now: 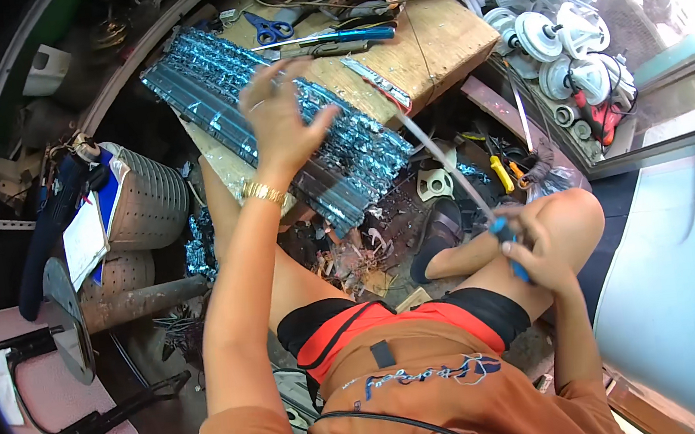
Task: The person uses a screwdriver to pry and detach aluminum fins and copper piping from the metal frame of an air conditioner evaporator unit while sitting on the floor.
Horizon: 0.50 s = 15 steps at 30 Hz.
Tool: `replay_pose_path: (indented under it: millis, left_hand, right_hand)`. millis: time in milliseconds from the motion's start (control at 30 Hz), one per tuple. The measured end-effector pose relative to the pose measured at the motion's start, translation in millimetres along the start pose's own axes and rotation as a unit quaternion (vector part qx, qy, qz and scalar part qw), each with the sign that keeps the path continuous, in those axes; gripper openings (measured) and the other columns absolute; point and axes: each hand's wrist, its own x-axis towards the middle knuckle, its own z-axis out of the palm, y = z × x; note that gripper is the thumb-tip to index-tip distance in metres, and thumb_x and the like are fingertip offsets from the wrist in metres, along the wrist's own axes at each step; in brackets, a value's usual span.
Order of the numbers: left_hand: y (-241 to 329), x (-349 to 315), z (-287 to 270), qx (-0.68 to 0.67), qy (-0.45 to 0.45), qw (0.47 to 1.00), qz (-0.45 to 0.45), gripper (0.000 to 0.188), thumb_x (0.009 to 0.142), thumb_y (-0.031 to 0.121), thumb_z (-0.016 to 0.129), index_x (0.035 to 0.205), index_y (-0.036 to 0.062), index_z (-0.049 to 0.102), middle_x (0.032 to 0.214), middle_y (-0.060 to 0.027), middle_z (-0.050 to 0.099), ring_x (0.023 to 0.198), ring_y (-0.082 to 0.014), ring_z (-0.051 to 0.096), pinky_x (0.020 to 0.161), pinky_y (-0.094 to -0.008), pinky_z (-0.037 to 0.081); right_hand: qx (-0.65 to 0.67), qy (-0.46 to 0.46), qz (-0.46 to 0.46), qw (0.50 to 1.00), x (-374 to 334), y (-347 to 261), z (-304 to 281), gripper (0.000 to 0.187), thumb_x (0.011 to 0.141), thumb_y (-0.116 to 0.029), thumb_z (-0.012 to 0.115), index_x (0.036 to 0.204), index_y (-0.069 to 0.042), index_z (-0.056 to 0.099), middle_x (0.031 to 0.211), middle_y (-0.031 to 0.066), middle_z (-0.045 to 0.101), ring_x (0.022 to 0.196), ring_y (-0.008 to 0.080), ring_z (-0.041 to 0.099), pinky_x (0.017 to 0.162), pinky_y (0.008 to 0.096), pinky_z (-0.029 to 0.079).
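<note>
A long, ridged slab (211, 56) with a shiny blue-black surface and a crinkled, foil-like top lies slantwise along the front of the wooden bench (455, 34). My left hand (280, 125), with a gold watch (265, 193) at its wrist, is over the slab's middle, thumb and fingers spread. Whether it touches the surface I cannot tell. Beside my right knee, my right hand (540, 250) is closed round the blue handle of a long screwdriver (457, 176). Its metal shaft points up and left toward the bench edge, apart from the slab.
Blue scissors (269, 29), a blue-handled tool (368, 35) and a flat strip with a red edge (379, 85) lie on the bench. White pulley-like parts (538, 36) crowd the right. Yellow-handled pliers (500, 174) and debris lie below. Perforated metal drums (156, 197) stand left.
</note>
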Motion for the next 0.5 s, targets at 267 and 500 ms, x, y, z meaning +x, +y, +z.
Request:
replay_pose_path:
  millis: [267, 500]
  left_hand:
    - [-102, -97, -15, -0.221, 0.188, 0.787, -0.544, 0.088, 0.084, 0.035, 0.085, 0.145, -0.0108, 0.041, 0.136, -0.0248, 0.057, 0.121, -0.0338, 0.058, 0.107, -0.0429, 0.045]
    - [-120, -74, 3, -0.415, 0.017, 0.703, -0.577, 0.057, 0.084, 0.016, 0.083, 0.126, -0.0114, 0.057, 0.123, -0.0156, 0.068, 0.105, -0.0257, 0.066, 0.091, -0.0407, 0.055]
  right_hand:
    - [-0.198, 0.101, -0.189, 0.956, 103, -7, -19, 0.056, 0.088, -0.015, 0.075, 0.141, -0.012, 0.056, 0.116, 0.0197, 0.073, 0.11, 0.034, 0.07, 0.097, 0.0415, 0.052]
    - [-0.31, 0.074, -0.227, 0.92, 197, -52, -16, 0.052, 0.092, -0.021, 0.073, 0.14, -0.01, 0.058, 0.125, 0.0175, 0.072, 0.114, 0.0342, 0.069, 0.099, 0.0415, 0.052]
